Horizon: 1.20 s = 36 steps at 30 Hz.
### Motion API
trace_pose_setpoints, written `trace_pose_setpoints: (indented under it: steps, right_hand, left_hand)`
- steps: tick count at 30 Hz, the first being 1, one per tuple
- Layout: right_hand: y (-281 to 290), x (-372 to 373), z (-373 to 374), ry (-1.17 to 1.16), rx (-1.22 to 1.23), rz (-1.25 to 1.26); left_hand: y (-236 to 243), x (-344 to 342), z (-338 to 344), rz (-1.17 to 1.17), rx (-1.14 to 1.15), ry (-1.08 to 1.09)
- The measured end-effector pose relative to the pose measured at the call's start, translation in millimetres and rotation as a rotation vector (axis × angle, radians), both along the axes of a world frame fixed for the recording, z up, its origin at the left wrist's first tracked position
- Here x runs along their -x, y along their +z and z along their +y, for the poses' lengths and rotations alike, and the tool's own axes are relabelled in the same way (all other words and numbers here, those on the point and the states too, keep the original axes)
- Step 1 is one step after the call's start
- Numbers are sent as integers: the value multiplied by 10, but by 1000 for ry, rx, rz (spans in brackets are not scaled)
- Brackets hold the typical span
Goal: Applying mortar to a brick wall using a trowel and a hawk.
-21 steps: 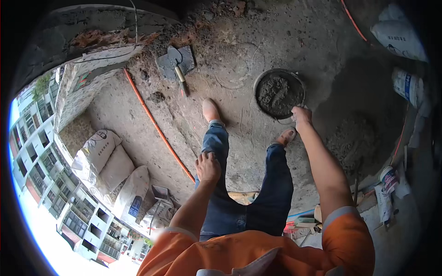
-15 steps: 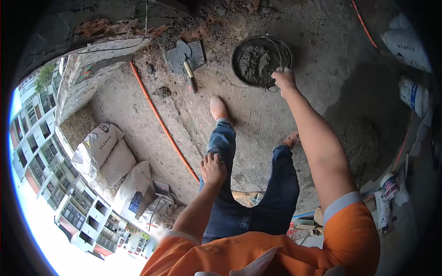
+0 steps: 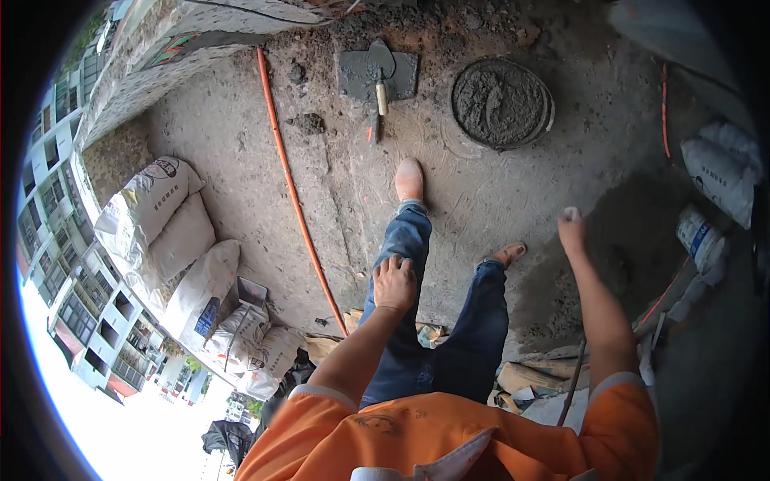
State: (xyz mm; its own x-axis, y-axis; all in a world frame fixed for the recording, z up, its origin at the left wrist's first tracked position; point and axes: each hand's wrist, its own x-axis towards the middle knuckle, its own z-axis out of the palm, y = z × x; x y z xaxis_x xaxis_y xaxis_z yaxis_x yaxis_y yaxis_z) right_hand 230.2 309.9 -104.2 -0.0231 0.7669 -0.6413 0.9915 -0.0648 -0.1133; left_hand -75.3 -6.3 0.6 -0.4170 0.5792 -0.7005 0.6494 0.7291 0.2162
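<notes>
I had the left hand (image 3: 394, 284) on the jeans (image 3: 469, 321), fingers loose and released; the right hand (image 3: 573, 231) hung at three o'clock, fingers curled, though I couldn't tell whether they held anything; well apart from it, the bucket (image 3: 489, 145) of mortar (image 3: 497, 100) stood at one o'clock

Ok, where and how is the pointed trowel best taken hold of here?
The trowel is probably best gripped around its pale handle, from the person's side: the handle points toward the person and juts past the near edge of the flat grey plate under the blade.
</notes>
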Motion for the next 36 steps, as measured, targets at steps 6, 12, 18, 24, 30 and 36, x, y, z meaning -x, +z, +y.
trace_pose_setpoints:
  steps: [6,12,18,24,30,36]
  right_hand:
    - [2650,578,-2454,325,429,146]
    - [3369,666,-2535,170,371,212]
    - [3258,403,-2347,220,806,136]
    - [3695,311,-2251,119,1099,203]
    - [3418,976,-2428,210,1300,-26]
    - [3241,1696,-2490,37,1596,-56]
  left_hand:
    - [144,97,-285,-99,-231,-122]
    - [609,-563,-363,-758,-199,-92]
    - [1185,-855,-692,-896,198,-33]
    - [1721,-569,-805,-1276,234,99]
    - [1359,-266,-1251,-1392,219,419]
    - [1135,102,-1664,-1507,262,562]
